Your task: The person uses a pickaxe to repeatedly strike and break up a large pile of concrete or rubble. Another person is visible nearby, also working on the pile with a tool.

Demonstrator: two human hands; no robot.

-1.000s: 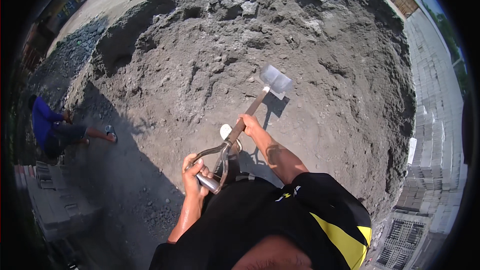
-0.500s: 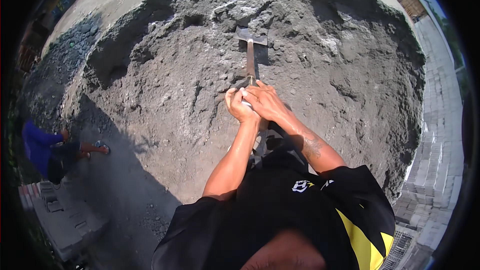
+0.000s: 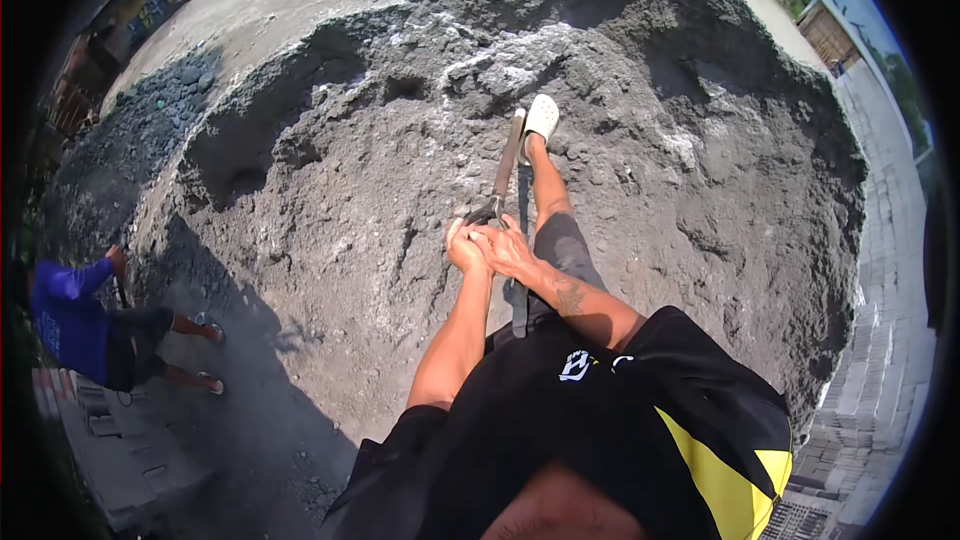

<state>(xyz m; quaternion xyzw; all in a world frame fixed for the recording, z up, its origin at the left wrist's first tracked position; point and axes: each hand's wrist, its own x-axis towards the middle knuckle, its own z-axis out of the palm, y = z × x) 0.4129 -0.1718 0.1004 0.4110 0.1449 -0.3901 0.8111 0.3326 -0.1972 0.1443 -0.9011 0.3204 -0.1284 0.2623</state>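
A shovel [image 3: 507,162] stands in the grey sand pile ahead of me, its brown shaft running up toward my body. Both my hands are closed on its dark top end. My left hand [image 3: 466,248] wraps it from the left, and my right hand [image 3: 507,251] lies over it from the right, touching the left. One foot in a pale clog [image 3: 541,118] is raised to the far end of the shaft. The shovel's blade cannot be made out there; whether the foot presses on it is unclear.
The rough sand pile [image 3: 620,200] fills the middle, with a steep, hollowed far edge. At the left a person in a blue top [image 3: 70,320] stands near stacked blocks [image 3: 110,440]. Rows of grey blocks [image 3: 880,310] line the right. Gravel [image 3: 160,110] lies far left.
My foot has come forward to the far end of the shovel, where the blade showed before. My hands have shifted slightly left and nearer. The person at left has moved a little.
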